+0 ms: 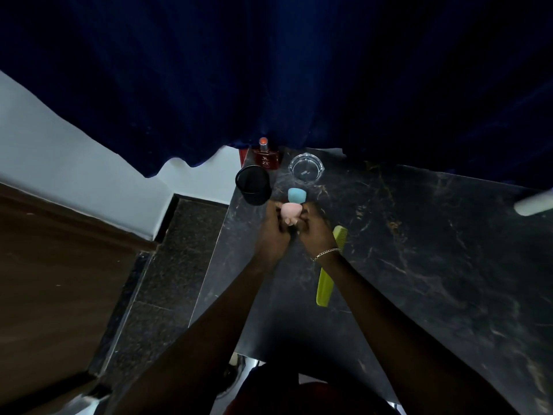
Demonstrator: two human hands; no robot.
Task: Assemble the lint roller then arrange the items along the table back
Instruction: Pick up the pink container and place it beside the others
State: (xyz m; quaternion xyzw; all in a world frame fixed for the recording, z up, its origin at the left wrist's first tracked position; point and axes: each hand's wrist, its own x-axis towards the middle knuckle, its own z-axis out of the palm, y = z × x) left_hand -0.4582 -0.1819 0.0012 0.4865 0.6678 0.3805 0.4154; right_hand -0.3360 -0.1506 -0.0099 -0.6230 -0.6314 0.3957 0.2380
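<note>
At frame centre, a pink piece (289,213) is clamped between the left hand (273,227) and right hand (314,227). The blue sponge (297,195) just above could be knocked if the hands slip.

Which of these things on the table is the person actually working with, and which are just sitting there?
In use: pink piece, gripped between left hand and right hand.

Sitting there: blue piece, green comb, black cup, glass ashtray, red bottle, white object at the right edge.

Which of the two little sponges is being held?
The pink sponge, gripped between the left hand and right hand. The blue sponge sits untouched on the table just beyond.
</note>
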